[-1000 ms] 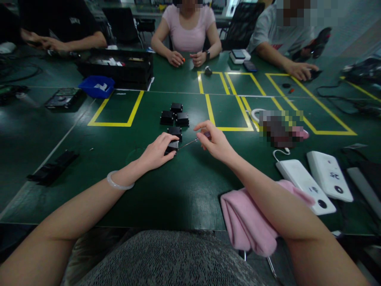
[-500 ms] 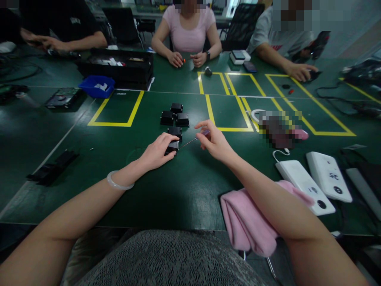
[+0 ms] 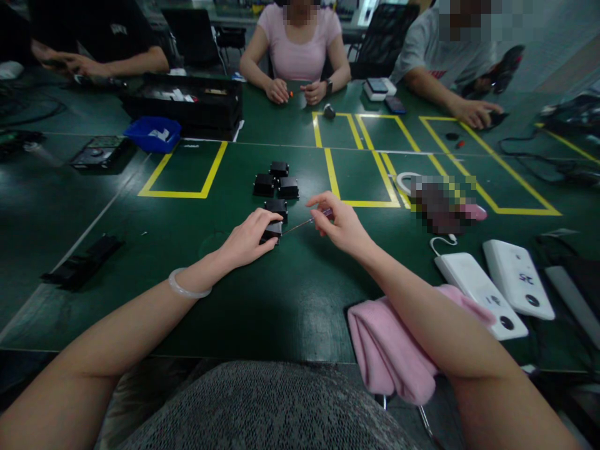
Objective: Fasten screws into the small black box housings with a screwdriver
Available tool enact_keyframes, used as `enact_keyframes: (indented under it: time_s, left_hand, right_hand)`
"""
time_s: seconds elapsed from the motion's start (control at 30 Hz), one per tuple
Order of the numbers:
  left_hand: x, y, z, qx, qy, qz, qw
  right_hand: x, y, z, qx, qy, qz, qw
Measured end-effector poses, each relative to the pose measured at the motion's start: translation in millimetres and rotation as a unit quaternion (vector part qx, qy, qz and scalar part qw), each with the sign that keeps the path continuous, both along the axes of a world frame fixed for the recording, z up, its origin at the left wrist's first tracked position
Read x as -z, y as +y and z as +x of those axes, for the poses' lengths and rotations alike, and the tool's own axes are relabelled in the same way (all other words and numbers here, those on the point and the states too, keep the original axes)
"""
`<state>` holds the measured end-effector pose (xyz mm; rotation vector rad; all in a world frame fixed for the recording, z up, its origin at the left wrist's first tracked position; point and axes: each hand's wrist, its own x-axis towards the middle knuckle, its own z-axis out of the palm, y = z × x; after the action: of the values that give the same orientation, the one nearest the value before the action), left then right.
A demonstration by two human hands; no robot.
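My left hand [image 3: 253,236] is closed around a small black box-shaped part [image 3: 272,234], pressing it on the green table [image 3: 281,312]. In my right hand [image 3: 338,220] is a thin screwdriver [image 3: 300,225], pinched by its purplish handle. Its shaft slants down to the left, and the tip is at the right side of the held part; whether it touches is too small to tell. Just beyond lies another black box [image 3: 275,207], close to my left fingertips. Several similar black boxes [image 3: 287,187] sit grouped farther back.
A pink cloth [image 3: 389,344] hangs over the front edge under my right forearm. Two white power banks [image 3: 518,278] lie at the right. At the left are black parts [image 3: 84,262], a blue bin [image 3: 154,134] and a black crate [image 3: 187,106]. Three people sit across the table.
Both hands stay in almost the same place. The screwdriver's handle looks slightly turned in my right fingers, its tip still by the held part.
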<state>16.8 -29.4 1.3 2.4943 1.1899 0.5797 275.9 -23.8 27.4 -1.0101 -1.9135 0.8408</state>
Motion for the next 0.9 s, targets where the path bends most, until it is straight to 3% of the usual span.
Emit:
enact_keyframes:
  time_s: [0.13, 0.4, 0.67, 0.9]
  left_hand:
    - [-1.4, -0.6, -0.1, 0.000, 0.001, -0.003, 1.000]
    - [-0.4, -0.7, -0.7, -0.002, 0.001, -0.001, 1.000]
    - [-1.1, -0.5, -0.1, -0.003, 0.006, -0.006, 1.000]
    - [2.9, 1.4, -0.8, 0.003, -0.005, 0.012, 1.000]
  right_hand:
    - [0.2, -0.4, 0.5, -0.004, -0.005, 0.040, 0.999]
    - [-3.5, -1.0, 1.6, 0.022, -0.048, 0.007, 0.999]
    - [-2.6, -3.6, 0.7, 0.010, -0.035, 0.066, 0.997]
    - [-1.6, -2.1, 0.9, 0.016, -0.031, 0.006, 0.999]
